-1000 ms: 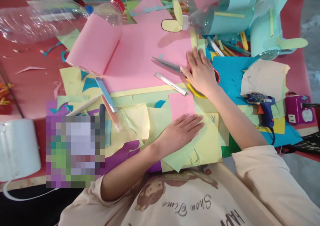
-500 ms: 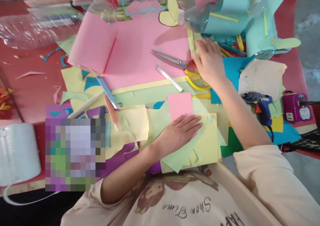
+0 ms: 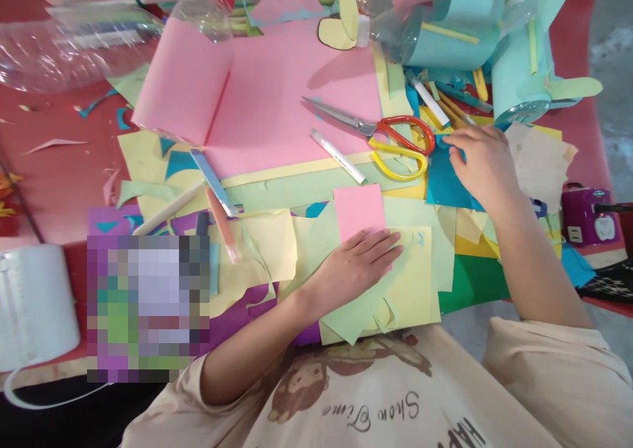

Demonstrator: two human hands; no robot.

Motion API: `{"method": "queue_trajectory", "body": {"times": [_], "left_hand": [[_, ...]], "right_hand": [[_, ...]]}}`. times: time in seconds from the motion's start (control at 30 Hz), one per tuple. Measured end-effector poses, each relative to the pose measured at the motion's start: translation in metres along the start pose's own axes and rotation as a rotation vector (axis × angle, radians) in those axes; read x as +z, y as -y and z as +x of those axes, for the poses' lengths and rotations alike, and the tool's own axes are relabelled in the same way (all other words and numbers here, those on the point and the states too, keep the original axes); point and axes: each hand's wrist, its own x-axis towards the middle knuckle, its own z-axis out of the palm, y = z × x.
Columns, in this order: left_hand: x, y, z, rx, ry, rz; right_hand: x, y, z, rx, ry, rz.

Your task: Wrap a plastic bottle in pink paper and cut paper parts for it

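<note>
Shirt (image 3: pixel 376 402) print, seen upside down: "Show Time"; further letters cut off.

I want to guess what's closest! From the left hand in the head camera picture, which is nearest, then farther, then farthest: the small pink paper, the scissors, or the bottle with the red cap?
From the left hand:
1. Small pink paper: under the fingertips, touching.
2. Scissors: farther up the table, toward the right.
3. Bottle with the red cap: far end, up and left.

The worktop (image 3: pixel 59 171) is red. A large paper sheet (image 3: pixel 277 98) is pink, as is the small card (image 3: pixel 359 210). The scissors (image 3: pixel 390 138) have one red and one yellow handle. The sheet (image 3: pixel 448 184) beside them is blue. The marker (image 3: pixel 339 156) is white.
</note>
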Motion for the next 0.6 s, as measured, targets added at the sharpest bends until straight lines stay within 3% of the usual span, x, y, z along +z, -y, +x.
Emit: {"method": "queue_trajectory", "body": {"times": [0.1,0.2,0.4,0.6], "left_hand": [[0.0,0.0,0.0,-0.006,0.01,0.001],[-0.001,-0.001,0.0,-0.004,0.024,0.004],[-0.005,-0.001,0.003,0.004,0.007,-0.007],[-0.005,0.0,0.003,0.006,-0.081,-0.038]], "right_hand": [[-0.004,0.013,0.004,0.001,-0.057,-0.051],[-0.006,0.044,0.009,-0.087,-0.123,0.024],[0.02,0.115,0.011,-0.323,0.101,0.103],[0.028,0.127,-0.003,-0.377,0.153,0.163]]}}
